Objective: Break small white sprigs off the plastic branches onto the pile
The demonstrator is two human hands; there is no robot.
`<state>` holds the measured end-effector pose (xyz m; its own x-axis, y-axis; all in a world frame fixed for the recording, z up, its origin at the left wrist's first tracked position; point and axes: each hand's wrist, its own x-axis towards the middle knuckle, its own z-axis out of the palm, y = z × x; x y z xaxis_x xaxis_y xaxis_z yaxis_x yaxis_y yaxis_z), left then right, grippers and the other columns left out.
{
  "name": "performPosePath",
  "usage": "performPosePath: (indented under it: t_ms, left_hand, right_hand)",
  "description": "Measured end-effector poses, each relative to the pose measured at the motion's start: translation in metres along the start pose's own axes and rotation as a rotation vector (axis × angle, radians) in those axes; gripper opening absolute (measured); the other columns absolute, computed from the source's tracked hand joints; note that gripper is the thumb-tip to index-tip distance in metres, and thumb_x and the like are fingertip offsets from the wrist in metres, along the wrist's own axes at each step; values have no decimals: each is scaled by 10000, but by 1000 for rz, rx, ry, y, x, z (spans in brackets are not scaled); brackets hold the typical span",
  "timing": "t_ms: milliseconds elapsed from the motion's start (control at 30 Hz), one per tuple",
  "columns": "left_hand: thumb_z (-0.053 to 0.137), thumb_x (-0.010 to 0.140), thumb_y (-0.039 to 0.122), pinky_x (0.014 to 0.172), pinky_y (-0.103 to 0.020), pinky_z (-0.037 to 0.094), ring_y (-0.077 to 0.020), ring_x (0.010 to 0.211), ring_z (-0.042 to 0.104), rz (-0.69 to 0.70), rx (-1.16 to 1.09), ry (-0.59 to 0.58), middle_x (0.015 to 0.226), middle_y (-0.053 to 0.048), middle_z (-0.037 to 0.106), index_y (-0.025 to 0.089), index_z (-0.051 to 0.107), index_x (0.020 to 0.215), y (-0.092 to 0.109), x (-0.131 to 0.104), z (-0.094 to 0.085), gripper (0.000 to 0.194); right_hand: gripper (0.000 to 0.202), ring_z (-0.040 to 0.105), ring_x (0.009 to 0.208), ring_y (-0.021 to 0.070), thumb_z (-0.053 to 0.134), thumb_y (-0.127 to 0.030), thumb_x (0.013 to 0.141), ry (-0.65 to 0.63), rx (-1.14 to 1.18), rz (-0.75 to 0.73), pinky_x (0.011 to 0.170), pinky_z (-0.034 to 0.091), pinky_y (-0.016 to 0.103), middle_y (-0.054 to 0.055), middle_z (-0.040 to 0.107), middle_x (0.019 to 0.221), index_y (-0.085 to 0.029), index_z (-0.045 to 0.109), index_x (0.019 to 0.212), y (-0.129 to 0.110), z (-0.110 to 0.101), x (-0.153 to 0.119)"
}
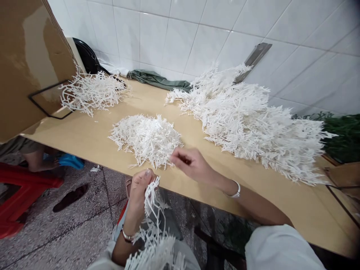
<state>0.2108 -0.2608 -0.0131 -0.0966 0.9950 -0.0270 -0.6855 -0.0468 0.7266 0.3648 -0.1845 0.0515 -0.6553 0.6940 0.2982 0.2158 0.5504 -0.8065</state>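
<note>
In the head view, my left hand is closed at the table's front edge around a bunch of white branching plastic sprigs. The bunch hangs down from the fist toward my lap, spreading out at the bottom. My right hand is pinched, with the fingertips at the right edge of a low heap of small white sprig pieces. What lies between those fingertips, if anything, is too small to make out. Behind and right of this hand lies a large pile of feathery white sprigs.
Thin, bare-looking white stems are piled at the table's left end, beside a cardboard box and a black wire frame. Green cloth lies along the tiled wall. Green foliage is at right. A red stool stands at left.
</note>
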Motion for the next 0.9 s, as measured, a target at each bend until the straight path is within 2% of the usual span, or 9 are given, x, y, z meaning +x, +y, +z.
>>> performPosePath:
  t_ms: [100, 200, 300, 367, 467, 567, 700, 833, 900]
  left_hand:
    - [704, 707, 532, 401, -199, 148, -37, 378, 216, -77, 28, 56, 401, 76, 315, 156, 433, 510, -4, -1, 5, 504]
    - [710, 694, 538, 401, -200, 132, -29, 375, 218, -117, 23, 80, 408, 75, 344, 149, 445, 518, -9, 0, 8, 502]
    - [724, 693, 506, 397, -199, 140, -26, 365, 236, -136, 5, 105, 397, 79, 338, 148, 444, 519, -11, 2, 8, 487]
    - [731, 691, 492, 393, -197, 147, -26, 361, 235, -147, -8, 112, 390, 85, 318, 149, 439, 518, -11, 3, 7, 482]
    - [729, 692, 496, 397, -191, 172, -28, 373, 247, -133, 8, 132, 407, 84, 328, 146, 463, 542, -11, 3, 6, 464]
    - [718, 706, 494, 413, -189, 185, -32, 400, 259, -102, 67, 173, 452, 73, 373, 136, 520, 598, -10, 0, 9, 423]
    - [677, 758, 480, 431, -193, 206, -44, 439, 279, -41, 96, 233, 492, 65, 362, 148, 465, 583, -9, -6, 12, 431]
    - [692, 671, 601, 430, -201, 233, -57, 457, 305, -109, 47, 42, 509, 50, 384, 148, 499, 586, -8, -9, 5, 500]
    - [787, 557, 554, 413, -203, 223, -52, 428, 289, -169, 62, -51, 461, 58, 370, 148, 509, 547, -9, -9, -6, 492]
  right_hand:
    - [411, 306, 475, 79, 447, -453, 934, 183, -449, -35, 506, 219, 247, -44, 371, 541, -179, 424, 628, 33, -12, 16]
    - [413, 328, 490, 84, 459, -465, 927, 126, -599, 40, 530, 213, 254, -45, 369, 544, -181, 401, 633, 53, -19, 23]
    - [320, 323, 498, 77, 540, -478, 885, 167, -470, 105, 525, 253, 229, -71, 346, 584, -185, 444, 797, 48, -19, 20]
    - [303, 321, 509, 75, 547, -474, 883, 151, -312, 53, 505, 271, 213, -73, 345, 620, -185, 458, 908, 34, -14, 14]
    - [275, 382, 555, 77, 510, -448, 911, -84, -129, -107, 496, 310, 201, -36, 451, 705, -178, 508, 960, 11, -2, 4]
    - [191, 443, 638, 90, 490, -357, 939, -205, -152, -208, 578, 371, 222, 8, 526, 803, -169, 525, 948, -6, 8, -5]
    - [177, 388, 582, 85, 422, -226, 953, -222, -131, -197, 571, 333, 230, -28, 429, 683, -176, 465, 788, -14, 13, -11]
    - [261, 281, 501, 63, 433, -228, 928, -267, 99, -59, 493, 248, 212, -70, 298, 585, -182, 391, 675, -19, 10, -12]
    - [279, 264, 489, 54, 453, -248, 922, -352, 274, 9, 471, 226, 204, -78, 287, 566, -174, 404, 657, -22, 10, -13]
